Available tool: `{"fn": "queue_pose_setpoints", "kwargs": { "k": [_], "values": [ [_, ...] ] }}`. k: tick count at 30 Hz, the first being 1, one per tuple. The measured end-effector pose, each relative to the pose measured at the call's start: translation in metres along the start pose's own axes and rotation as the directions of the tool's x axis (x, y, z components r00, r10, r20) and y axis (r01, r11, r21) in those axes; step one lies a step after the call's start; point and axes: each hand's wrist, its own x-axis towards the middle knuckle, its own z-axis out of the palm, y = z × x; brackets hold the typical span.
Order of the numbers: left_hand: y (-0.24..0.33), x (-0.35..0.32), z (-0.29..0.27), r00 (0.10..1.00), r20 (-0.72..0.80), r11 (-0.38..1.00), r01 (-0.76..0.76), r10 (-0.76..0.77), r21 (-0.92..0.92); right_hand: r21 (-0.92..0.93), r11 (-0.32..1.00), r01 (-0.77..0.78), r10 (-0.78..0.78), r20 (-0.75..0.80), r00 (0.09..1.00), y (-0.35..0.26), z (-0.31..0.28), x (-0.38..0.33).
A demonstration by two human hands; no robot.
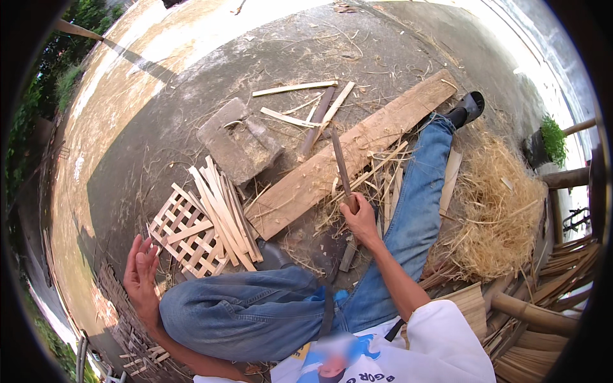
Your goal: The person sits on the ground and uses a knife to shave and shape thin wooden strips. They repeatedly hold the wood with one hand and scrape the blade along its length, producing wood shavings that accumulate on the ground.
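My right hand [361,219] is closed around the lower end of a long, narrow, dark-brown stick-like tool [341,161]. The tool points up and away over a wooden plank [357,150]; whether it carries a blade I cannot tell. Beyond my bent left knee, my left hand [142,274] is raised with its fingers apart and slightly curled. A tiny pale spot shows by its fingertips, too small to make out. Nearest to that hand lies an open-weave panel of pale strips [185,233]. Several loose flat bamboo strips [220,210] lie in a bundle across it.
A rough stone block [239,137] sits beyond the plank. More split strips [294,87] lie past it. At right is a heap of curly shavings [498,210] beside my outstretched leg [412,191]. Bamboo poles [536,313] stand at the lower right.
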Motion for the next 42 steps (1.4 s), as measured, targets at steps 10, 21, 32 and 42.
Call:
{"fn": "queue_pose_setpoints", "kwargs": {
  "k": [10, 21, 32, 42],
  "values": [
    [0.086, -0.033, 0.072, 0.922, 0.362, 0.86, -0.291, 0.136, 0.42, -0.514, 0.857, 0.038, -0.026, 0.03, 0.999, -0.037, -0.024, 0.208],
    [0.111, 0.019, 0.104, 0.737, 0.593, 0.761, -0.169, -0.325, 0.627, -0.679, 0.618, 0.396, -0.431, 0.128, 0.893, -0.042, 0.072, 0.411],
    [0.112, 0.033, 0.113, 0.739, 0.564, 0.712, -0.165, -0.368, 0.682, -0.772, 0.561, 0.297, -0.28, 0.16, 0.947, -0.068, 0.084, 0.409],
    [0.082, -0.015, 0.085, 0.824, 0.562, 0.709, -0.353, -0.073, 0.61, -0.254, 0.967, 0.028, -0.068, -0.152, 0.986, -0.062, 0.007, 0.149]
  ]
}}
